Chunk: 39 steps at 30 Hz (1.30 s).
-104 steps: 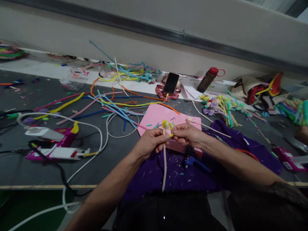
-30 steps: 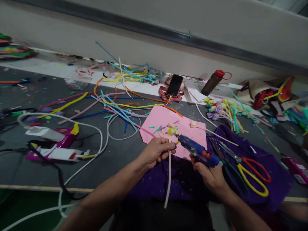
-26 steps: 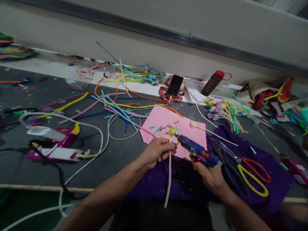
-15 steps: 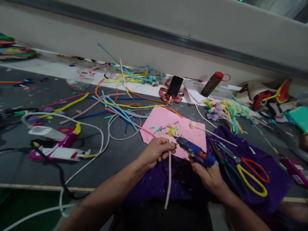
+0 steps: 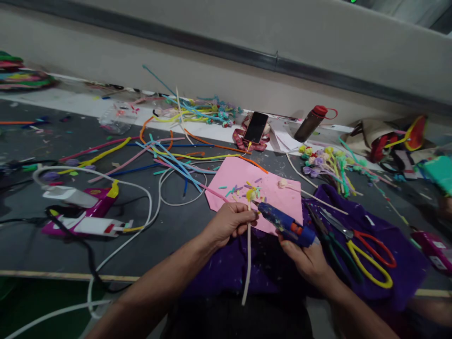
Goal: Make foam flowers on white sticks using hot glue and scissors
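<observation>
The person's left hand [image 5: 233,222] is closed in a pinch, thumb against the fingers, and it has hold of a white fuzzy stem [image 5: 248,263]. The stem hangs down below this hand, and its yellow flower head [image 5: 251,193] stands just above the fingers, over a pink sheet [image 5: 226,174]. The right hand [image 5: 306,256] is wrapped around a blue glue gun [image 5: 286,223]. The nozzle of the gun points to the left, just beside the flower head; whether it touches, one cannot tell.

Small coloured pieces [image 5: 238,188] lie scattered on the pink sheet, and another pale flower [image 5: 282,183] rests at its right part. To the right of the right hand, pliers [image 5: 339,254] and scissors [image 5: 374,254] with one red and one yellow handle lie on a purple cloth [image 5: 400,249]. Behind the sheet are a phone [image 5: 256,127] and, farther right, a dark bottle [image 5: 308,126] with red cap.
</observation>
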Tool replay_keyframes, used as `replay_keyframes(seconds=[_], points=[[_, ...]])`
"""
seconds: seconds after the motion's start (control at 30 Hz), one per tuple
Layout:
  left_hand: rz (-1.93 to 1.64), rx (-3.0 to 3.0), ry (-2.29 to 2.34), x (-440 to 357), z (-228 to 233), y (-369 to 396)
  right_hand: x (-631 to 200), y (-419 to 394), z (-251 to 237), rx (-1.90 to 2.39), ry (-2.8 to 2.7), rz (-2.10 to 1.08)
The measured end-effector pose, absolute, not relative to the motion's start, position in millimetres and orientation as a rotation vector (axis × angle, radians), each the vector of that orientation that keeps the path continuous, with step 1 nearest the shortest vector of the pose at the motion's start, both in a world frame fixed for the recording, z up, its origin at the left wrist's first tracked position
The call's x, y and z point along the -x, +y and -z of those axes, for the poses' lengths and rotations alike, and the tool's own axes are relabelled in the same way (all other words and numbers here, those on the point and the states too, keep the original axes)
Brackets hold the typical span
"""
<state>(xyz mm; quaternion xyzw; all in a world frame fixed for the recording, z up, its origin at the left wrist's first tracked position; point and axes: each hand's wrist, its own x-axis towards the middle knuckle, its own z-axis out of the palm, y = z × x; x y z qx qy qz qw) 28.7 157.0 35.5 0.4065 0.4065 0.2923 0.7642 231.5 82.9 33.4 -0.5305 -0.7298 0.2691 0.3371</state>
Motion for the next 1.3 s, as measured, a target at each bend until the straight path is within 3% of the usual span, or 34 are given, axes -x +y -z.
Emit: replay_keyframes(seconds=[0.23,0.37,0.47,0.57,0.9,1.3], points=[[-0.634,-0.889,0.886,-26,-35,158,-255,77,-54,1.487,-2.085,-0.447],[-0.596,-0.831,0.840,-25,-41,157,-267,81,-40,1.611,-2.299,-0.133],[-0.532,-0.820,0.802,-25,-43,156,-271,81,-28,1.593,-2.436,-0.078],[-0.500,-0.829,0.772,-27,-42,154,-269,81,-35,1.563,-2.451,-0.154],[-0.466,-0.905,0.731,-28,-38,151,-221,123,-72,1.208,-2.120,-0.823],[-0.439,-0.865,0.724,-26,-39,153,-217,128,-71,1.130,-2.116,-0.794]])
